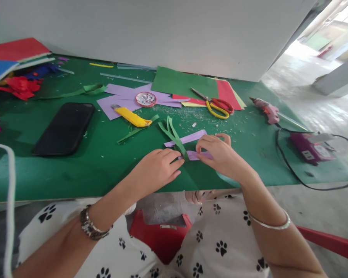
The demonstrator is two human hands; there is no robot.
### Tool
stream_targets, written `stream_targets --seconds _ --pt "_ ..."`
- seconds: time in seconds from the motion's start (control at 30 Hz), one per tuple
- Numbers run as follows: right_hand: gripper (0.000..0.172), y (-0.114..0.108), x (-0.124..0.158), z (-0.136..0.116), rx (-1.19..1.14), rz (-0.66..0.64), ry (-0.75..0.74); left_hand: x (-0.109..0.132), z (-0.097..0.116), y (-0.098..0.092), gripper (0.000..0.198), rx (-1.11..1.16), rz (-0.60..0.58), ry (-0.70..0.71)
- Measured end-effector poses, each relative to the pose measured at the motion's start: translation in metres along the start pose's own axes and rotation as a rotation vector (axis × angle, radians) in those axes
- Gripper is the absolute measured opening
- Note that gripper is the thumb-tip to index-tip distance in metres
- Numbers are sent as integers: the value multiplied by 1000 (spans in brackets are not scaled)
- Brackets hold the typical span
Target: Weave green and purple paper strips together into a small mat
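Note:
A bundle of green paper strips (176,139) lies across two purple paper strips, one farther from me (191,137) and one nearer (193,155). My left hand (159,170) has its fingertips pressed at the left end of the nearer strip, beside the lower end of the green bundle. Towards the other end of that strip, my right hand (217,154) pinches it between thumb and finger. Both hands rest low over the table near its front edge, partly covering the strip's ends.
Beyond the hands lie a yellow cutter (133,117), scissors (216,106), a round dish of small beads (145,99) and coloured sheets (185,83). A black phone (65,129) is at left. A pink glue gun (266,109) and corded purple box (311,146) are at right.

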State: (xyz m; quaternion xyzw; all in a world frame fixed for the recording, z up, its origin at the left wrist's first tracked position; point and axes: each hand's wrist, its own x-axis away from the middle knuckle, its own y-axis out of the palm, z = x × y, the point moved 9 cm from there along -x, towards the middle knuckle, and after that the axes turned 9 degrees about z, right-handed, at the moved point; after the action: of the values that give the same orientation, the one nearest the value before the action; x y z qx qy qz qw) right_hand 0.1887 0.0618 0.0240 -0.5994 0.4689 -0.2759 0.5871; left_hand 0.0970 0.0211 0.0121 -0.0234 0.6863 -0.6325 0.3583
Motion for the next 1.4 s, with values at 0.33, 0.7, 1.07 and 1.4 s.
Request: stream_targets --seconds 0.33,0.7,1.07,1.4 --pt "11 3 3 -6 1 -82 5 0 0 0 20 6 7 0" --pt "15 7 0 12 -8 -108 149 0 1 0 18 -15 22 2" --pt "6 8 3 0 114 -163 86 -1 2 -2 18 -4 63 12" --pt "7 9 3 -1 82 -188 160 -1 2 -2 18 12 58 3"
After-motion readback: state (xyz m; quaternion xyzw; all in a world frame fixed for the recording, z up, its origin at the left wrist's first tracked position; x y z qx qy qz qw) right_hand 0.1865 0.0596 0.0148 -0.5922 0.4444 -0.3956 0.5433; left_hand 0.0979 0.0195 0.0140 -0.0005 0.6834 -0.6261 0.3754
